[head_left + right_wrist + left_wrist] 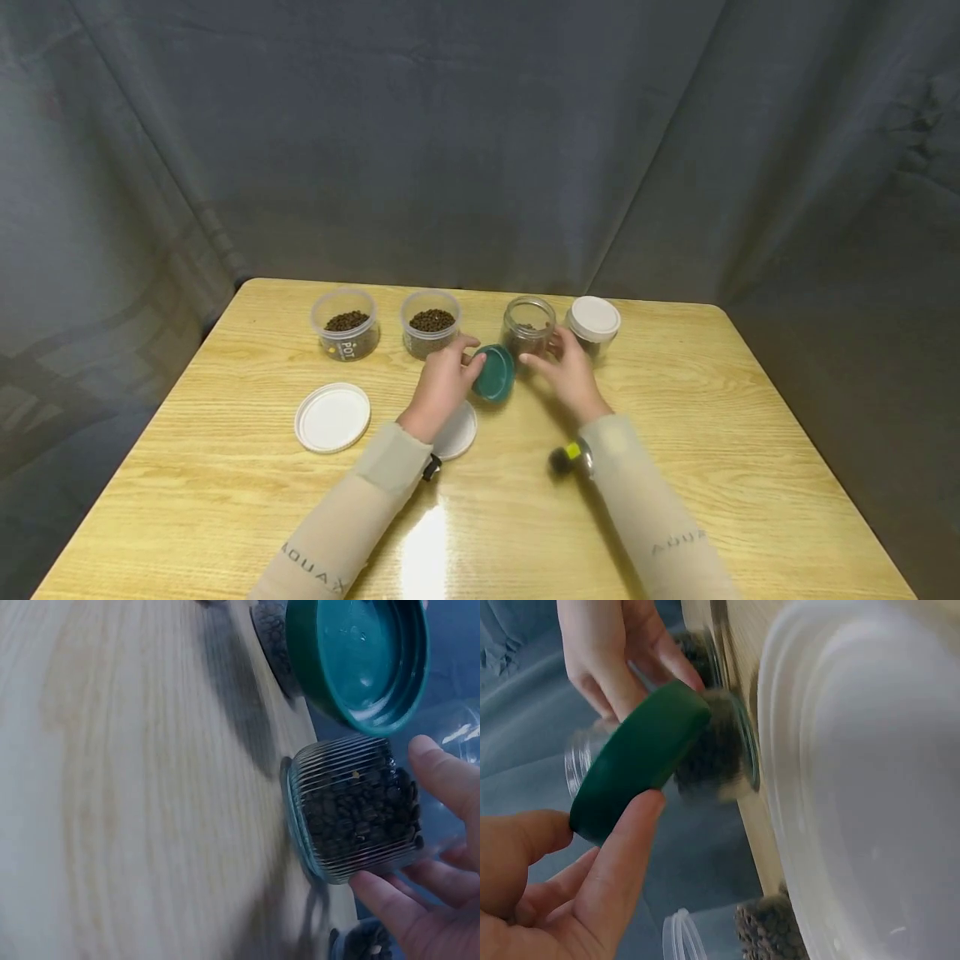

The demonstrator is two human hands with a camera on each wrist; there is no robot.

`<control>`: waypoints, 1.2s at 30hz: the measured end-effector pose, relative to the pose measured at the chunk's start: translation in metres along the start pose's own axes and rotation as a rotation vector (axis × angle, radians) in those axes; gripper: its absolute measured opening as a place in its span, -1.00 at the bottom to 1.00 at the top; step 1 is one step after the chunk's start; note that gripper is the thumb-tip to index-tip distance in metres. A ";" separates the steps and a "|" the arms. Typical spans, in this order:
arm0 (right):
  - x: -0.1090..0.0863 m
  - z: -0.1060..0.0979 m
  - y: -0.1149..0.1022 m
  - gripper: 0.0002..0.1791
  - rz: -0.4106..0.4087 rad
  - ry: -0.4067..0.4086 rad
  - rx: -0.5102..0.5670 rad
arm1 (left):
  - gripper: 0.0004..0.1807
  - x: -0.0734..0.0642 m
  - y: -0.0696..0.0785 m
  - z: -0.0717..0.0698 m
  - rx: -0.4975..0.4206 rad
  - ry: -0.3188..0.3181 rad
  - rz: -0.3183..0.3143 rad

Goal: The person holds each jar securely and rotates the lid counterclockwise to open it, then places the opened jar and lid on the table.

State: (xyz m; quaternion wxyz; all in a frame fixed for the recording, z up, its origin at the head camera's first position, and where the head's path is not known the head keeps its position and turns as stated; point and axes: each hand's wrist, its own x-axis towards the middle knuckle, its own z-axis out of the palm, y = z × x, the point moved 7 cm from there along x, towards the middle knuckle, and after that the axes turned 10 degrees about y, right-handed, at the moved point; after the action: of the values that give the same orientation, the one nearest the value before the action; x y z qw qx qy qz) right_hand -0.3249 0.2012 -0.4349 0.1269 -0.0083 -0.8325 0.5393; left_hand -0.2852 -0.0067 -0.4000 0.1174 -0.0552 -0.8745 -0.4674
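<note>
My left hand (444,382) pinches a green screw lid (495,373) by its edge, tilted on its side with the hollow inner face turned right. In the left wrist view the thumb and fingers hold the rim of the lid (641,761). Just right of it stands an uncovered clear glass jar (516,340) on the table. Dark beans or pellets fill the lower part of the jar (352,810), which has ribbed glass. My right hand (573,379) holds this jar from the right, thumb on one side and fingers on the other. Lid and jar are apart.
Two clear plastic tubs, a left one (347,343) and a right one (430,343), hold brown pellets. A white-lidded jar (595,319) stands close right of the glass jar. One white lid (332,417) lies front left; another white lid (456,433) is partly under my left forearm.
</note>
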 end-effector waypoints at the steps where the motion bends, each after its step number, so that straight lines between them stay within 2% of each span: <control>1: 0.001 0.001 0.000 -0.14 0.000 -0.006 -0.012 | -0.64 -0.001 0.001 0.003 0.003 -0.020 -0.001; 6: 0.007 0.003 -0.001 -0.15 0.006 -0.023 -0.060 | -0.64 -0.007 0.007 0.016 0.002 -0.118 0.003; 10: 0.011 0.005 -0.001 -0.16 0.001 -0.029 -0.055 | -0.65 -0.011 0.010 0.028 0.010 -0.186 0.000; 14: 0.015 0.009 -0.001 -0.18 -0.002 -0.037 -0.025 | -0.67 -0.015 0.010 0.040 0.036 -0.231 0.004; 17: 0.016 0.011 -0.002 -0.20 -0.008 -0.037 -0.004 | -0.68 -0.017 0.012 0.047 0.056 -0.245 0.033; 24: 0.016 0.012 -0.002 -0.19 0.011 -0.026 0.003 | -0.73 -0.020 0.016 0.059 0.154 -0.249 0.111; 32: 0.022 0.014 -0.005 -0.17 0.005 -0.024 -0.055 | -0.91 -0.023 0.018 0.068 0.299 -0.379 0.165; 36: 0.026 0.018 -0.007 -0.16 0.000 -0.033 -0.064 | -0.83 -0.024 0.018 0.068 0.369 -0.427 0.158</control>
State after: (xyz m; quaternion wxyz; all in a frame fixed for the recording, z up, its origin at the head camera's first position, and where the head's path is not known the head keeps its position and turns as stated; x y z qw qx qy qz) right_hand -0.3528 0.1854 -0.4301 0.1130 -0.0035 -0.8512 0.5126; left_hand -0.2685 0.0602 -0.4287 -0.0254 -0.1979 -0.9426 -0.2677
